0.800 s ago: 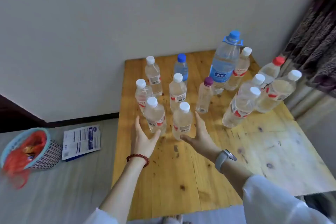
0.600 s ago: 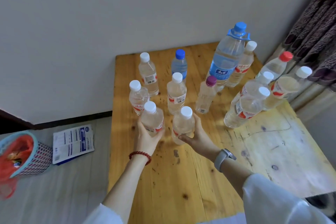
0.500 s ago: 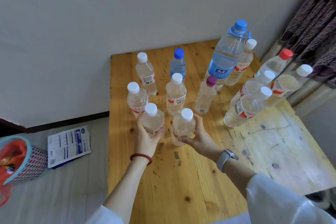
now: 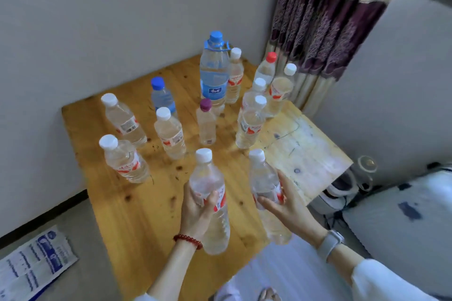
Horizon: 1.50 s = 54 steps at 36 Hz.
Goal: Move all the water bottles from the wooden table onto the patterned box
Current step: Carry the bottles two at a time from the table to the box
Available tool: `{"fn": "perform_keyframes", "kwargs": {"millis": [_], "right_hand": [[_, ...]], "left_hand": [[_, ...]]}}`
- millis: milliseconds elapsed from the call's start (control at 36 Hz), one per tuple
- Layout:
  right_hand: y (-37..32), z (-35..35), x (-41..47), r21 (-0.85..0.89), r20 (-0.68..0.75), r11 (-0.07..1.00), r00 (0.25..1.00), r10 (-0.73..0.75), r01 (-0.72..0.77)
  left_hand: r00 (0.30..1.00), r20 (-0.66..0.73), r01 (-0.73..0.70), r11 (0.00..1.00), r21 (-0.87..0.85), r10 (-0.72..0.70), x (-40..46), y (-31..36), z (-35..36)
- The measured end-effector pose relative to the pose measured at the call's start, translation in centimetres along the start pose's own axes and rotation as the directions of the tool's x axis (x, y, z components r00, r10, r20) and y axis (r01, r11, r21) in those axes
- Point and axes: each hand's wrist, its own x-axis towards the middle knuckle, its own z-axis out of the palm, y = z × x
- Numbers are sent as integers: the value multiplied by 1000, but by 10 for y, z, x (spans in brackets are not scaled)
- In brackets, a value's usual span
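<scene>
From the head camera I look down on the wooden table (image 4: 137,215), which fills the middle of the view. My left hand (image 4: 198,212) is wrapped round the middle of a white-capped water bottle (image 4: 210,203), thumb across its red-and-white label, and the bottle is lifted, tilted toward me over the table's near edge. A red bead bracelet (image 4: 187,241) circles that wrist. My right hand (image 4: 286,205) is clamped on a second white-capped bottle (image 4: 266,193), fingers curled round its label, at about 3 o'clock from the first; it too is raised, leaning with its base toward me. A grey wristwatch (image 4: 330,244) sits on that wrist.

The other bottles stand upright on the table. At 9 to 10 o'clock from my hands are three white-capped ones (image 4: 124,159), with a small blue-capped bottle (image 4: 162,98) behind them. At 12 o'clock stands a slim purple-capped bottle (image 4: 206,122), and beyond it the large blue-capped bottle (image 4: 212,73) near the wall. At 1 o'clock a cluster of white-capped bottles (image 4: 250,124) and one red-capped bottle (image 4: 266,68) crowd the far right corner, beside the purple curtain (image 4: 318,19).

On the floor at 8 o'clock lies a printed leaflet (image 4: 34,266). The patterned box does not show itself clearly in this view.
</scene>
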Motion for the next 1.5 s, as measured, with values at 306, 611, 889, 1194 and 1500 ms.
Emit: {"fn": "perform_keyframes", "kwargs": {"millis": [306, 611, 889, 1194, 1500], "right_hand": [[75, -137, -200, 84, -474, 950, 827, 303, -300], [199, -242, -503, 392, -745, 783, 334, 578, -483], [281, -271, -743, 699, -696, 586, -201, 689, -410], [370, -328, -963, 838, -531, 495, -552, 642, -230], [418, -393, -1164, 913, -269, 407, -777, 569, -19]], "left_hand": [[803, 591, -182, 976, 123, 75, -105, 53, 185], [410, 909, -401, 910, 107, 74, -379, 57, 394], [-38, 998, -459, 888, 24, -47, -637, 40, 528], [-375, 923, -547, 825, -142, -90, -914, 12, 677], [-668, 724, -540, 779, -317, -169, -1190, 13, 771]]}}
